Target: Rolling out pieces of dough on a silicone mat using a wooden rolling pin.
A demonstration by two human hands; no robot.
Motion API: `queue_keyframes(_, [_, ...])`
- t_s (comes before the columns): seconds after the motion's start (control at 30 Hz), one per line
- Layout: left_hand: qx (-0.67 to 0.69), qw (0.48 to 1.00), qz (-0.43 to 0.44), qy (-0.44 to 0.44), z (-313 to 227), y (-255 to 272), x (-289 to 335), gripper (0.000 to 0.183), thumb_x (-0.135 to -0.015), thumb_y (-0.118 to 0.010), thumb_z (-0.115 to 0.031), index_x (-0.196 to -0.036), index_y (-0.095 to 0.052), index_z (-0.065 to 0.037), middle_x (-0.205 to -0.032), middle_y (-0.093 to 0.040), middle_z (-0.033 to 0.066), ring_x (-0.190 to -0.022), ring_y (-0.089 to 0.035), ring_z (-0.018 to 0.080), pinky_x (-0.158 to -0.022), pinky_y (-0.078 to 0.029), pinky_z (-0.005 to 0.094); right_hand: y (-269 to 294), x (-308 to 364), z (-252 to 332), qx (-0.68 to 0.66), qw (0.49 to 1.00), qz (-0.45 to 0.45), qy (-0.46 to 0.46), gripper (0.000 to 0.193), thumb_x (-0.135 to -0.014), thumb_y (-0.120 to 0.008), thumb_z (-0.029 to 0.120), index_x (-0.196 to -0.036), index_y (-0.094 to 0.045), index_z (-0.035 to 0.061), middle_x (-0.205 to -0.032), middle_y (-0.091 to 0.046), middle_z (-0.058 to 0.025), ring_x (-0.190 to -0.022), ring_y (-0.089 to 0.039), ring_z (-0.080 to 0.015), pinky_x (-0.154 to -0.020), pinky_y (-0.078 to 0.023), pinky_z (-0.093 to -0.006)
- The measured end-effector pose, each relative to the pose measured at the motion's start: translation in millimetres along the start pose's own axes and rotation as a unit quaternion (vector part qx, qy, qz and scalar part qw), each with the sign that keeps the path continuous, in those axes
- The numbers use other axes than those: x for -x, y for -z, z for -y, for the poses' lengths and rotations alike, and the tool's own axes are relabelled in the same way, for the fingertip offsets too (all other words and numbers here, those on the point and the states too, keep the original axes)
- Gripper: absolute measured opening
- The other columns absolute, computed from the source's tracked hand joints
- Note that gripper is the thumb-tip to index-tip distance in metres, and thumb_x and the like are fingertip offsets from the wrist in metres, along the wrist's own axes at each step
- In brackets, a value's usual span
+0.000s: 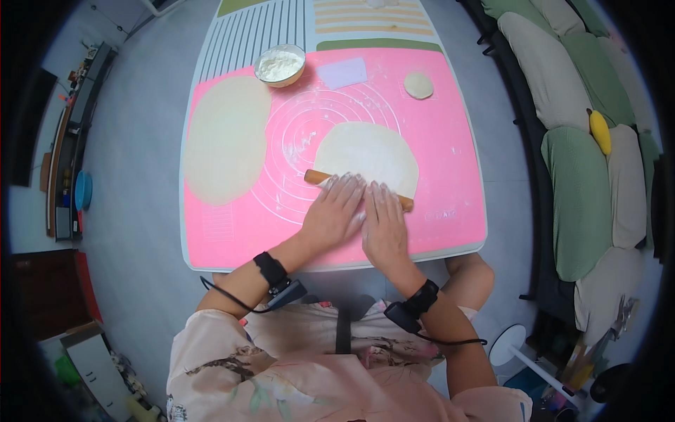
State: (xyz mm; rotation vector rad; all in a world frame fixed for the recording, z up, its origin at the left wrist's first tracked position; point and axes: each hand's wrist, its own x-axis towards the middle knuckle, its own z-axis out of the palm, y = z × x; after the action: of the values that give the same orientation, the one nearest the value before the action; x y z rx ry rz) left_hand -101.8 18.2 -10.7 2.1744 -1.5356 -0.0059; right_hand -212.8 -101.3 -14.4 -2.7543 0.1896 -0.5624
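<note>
At the frame's centre, left hand [334, 212] and right hand [385, 228] (fingers nearly together) covered the rolling pin [316, 176], seemingly for even pressure.

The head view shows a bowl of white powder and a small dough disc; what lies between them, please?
In the head view, a flat, pale lilac piece lies between the bowl and the dough disc.
</note>
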Motion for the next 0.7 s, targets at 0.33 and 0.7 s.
queue_keyframes(0.33, [0.021, 0.998, 0.053, 0.022, -10, 7, 19, 0.060, -0.088, -0.056, -0.028, -0.135, -0.042, 0.006, -0.141, -0.042, 0.0246, -0.134, -0.036, 0.0402, -0.115, -0.023, 0.0516, 12, 13, 20, 0.006, 0.997, 0.047, -0.054, 0.051, -0.086, -0.050, 0.012, -0.132, -0.046, -0.0076, -0.135, -0.049, -0.0230, -0.128, -0.044, -0.0380, -0.110, -0.029, -0.0517])
queue_keyframes(0.7, [0.042, 0.997, 0.043, 0.053, 28, -9, -52, 0.057, -0.093, -0.046, -0.027, -0.138, -0.039, 0.009, -0.144, -0.038, 0.0285, -0.138, -0.030, 0.0420, -0.116, -0.019, 0.0507, -21, -54, -17, -0.004, 0.995, 0.037, -0.094, 0.054, -0.091, -0.042, 0.020, -0.138, -0.040, -0.0077, -0.143, -0.041, -0.0267, -0.138, -0.033, -0.0381, -0.116, -0.017, -0.0492])
